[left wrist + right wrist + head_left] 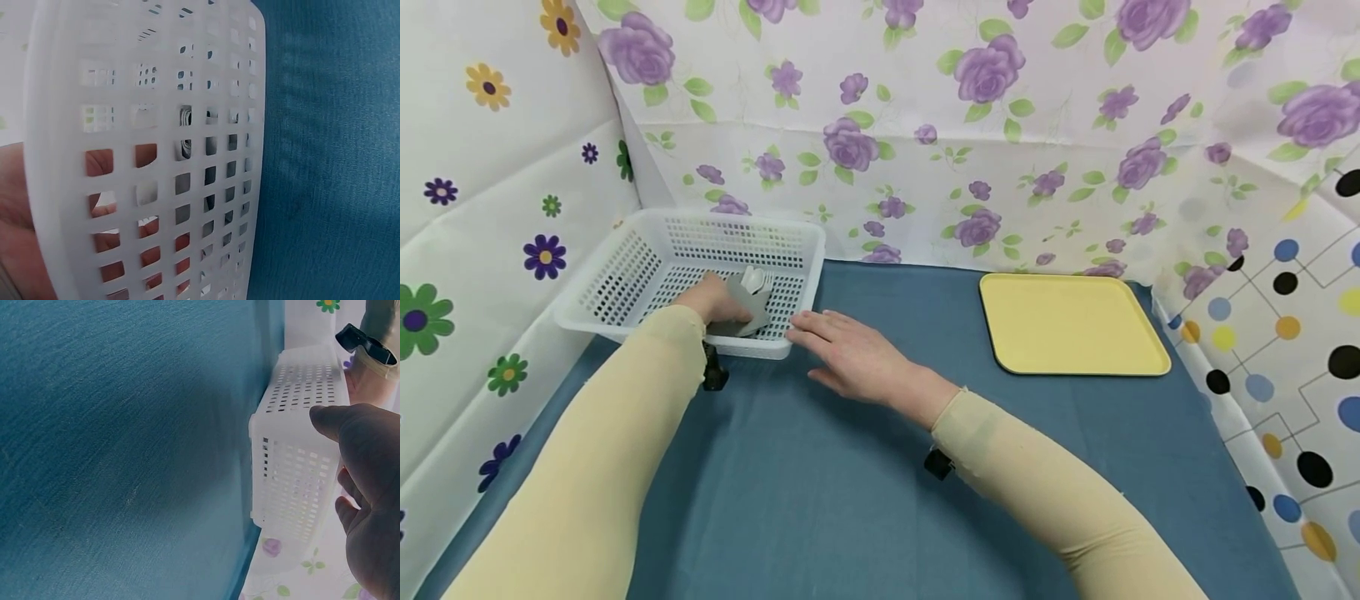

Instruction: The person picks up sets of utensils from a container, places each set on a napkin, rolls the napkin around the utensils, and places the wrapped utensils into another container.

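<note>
A white plastic basket (808,275) with perforated walls stands at the left of the table. My left hand (713,300) reaches over its near rim and holds a flat grey object (758,315) inside; its kind cannot be made out. Small white pieces (752,279) lie against the grey object. In the left wrist view, the basket wall (69,156) partly hides my left hand (19,219) and the things inside. My right hand (853,354) has its fingers extended, with the fingertips at the basket's near right corner.
A yellow rectangular tray (1075,325) lies flat at the back right of the table. The table has a blue cloth (865,500). Patterned sheets (917,150) rise at the back and both sides, and the basket stands close to the left one.
</note>
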